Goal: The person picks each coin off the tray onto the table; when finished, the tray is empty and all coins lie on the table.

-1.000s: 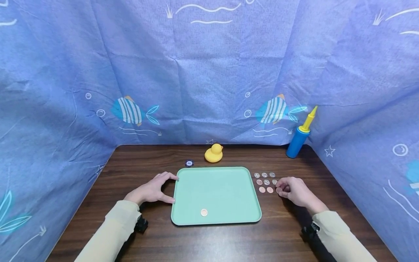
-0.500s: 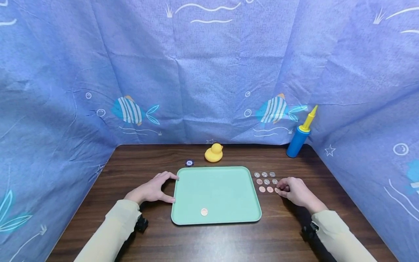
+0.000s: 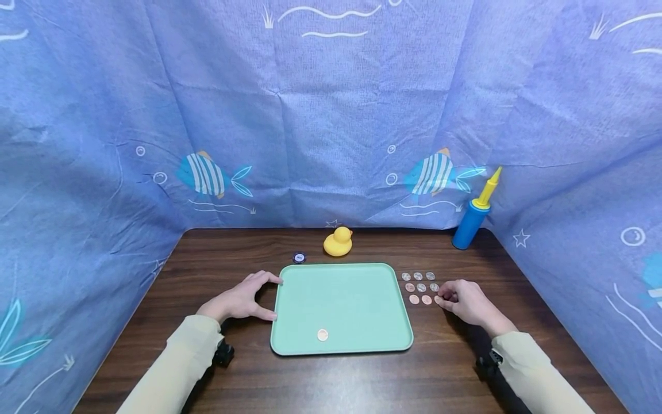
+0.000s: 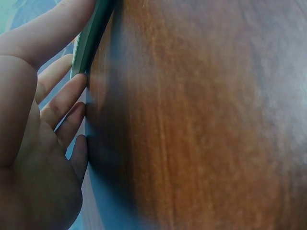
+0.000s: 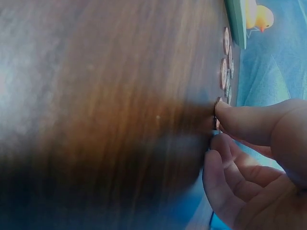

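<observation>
My left hand [image 3: 240, 299] rests at the left edge of a mint-green tray [image 3: 341, 305], thumb and fingers spread along the rim. The left wrist view shows this hand [image 4: 43, 115] with its fingers extended beside the tray's side [image 4: 88, 43]. One copper-coloured coin [image 3: 323, 335] lies on the tray near its front. To the tray's right, several coins [image 3: 421, 288] lie in three rows on the table. My right hand [image 3: 465, 300] pinches the rightmost front coin [image 3: 438, 300] at the tabletop. In the right wrist view, the thumb presses the coin's [image 5: 218, 101] edge; the index fingertip is partly hidden.
Behind the tray sit a yellow rubber duck [image 3: 338, 242] and a dark blue poker chip [image 3: 299, 258]. A blue hand pump [image 3: 471, 224] with a yellow nozzle stands at the back right corner. A blue fish-patterned cloth [image 3: 331, 115] hangs around the dark wooden table [image 3: 341, 385].
The front-row coin at my right fingers has slid slightly left, into line with its neighbours, and the right hand has barely shifted. The left hand and the tray look still.
</observation>
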`<state>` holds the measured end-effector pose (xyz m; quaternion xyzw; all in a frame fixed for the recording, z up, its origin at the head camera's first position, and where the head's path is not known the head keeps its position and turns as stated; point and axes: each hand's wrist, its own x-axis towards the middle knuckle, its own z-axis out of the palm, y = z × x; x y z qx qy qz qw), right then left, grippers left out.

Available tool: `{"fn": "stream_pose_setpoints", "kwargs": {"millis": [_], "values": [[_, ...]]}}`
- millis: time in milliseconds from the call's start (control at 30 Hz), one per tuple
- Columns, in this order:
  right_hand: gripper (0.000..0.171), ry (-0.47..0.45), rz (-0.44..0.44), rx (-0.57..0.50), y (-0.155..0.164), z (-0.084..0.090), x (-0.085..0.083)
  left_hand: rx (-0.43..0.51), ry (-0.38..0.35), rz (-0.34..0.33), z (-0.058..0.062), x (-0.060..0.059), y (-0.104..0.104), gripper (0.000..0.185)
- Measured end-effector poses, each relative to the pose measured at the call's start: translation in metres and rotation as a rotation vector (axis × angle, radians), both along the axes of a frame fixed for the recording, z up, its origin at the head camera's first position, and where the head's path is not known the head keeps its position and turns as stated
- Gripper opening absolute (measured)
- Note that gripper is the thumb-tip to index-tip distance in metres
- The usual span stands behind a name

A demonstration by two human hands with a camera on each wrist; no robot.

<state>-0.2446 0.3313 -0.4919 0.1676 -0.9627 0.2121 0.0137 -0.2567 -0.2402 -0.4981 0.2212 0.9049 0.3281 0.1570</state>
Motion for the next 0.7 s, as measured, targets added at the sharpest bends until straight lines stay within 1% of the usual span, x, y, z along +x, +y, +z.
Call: {"fn": "stream_pose_setpoints", "kwargs": {"millis": [200, 367, 500, 700], "values": [[0.009, 0.062, 0.002, -0.016, -0.006, 0.002, 0.0, -0.001, 0.001, 0.003, -0.001, 0.0, 0.0, 0.081], [0.012, 0.112, 0.044, -0.046, -0.026, 0.01, 0.0, -0.004, 0.01, 0.007, -0.002, 0.0, 0.0, 0.08], [0.012, 0.11, 0.131, -0.073, -0.049, 0.015, -0.002, -0.005, 0.011, 0.008, -0.001, 0.0, 0.0, 0.08], [0.014, 0.06, 0.299, -0.095, -0.089, 0.018, -0.001, -0.016, 0.011, 0.004, -0.001, 0.0, 0.0, 0.081]]}}
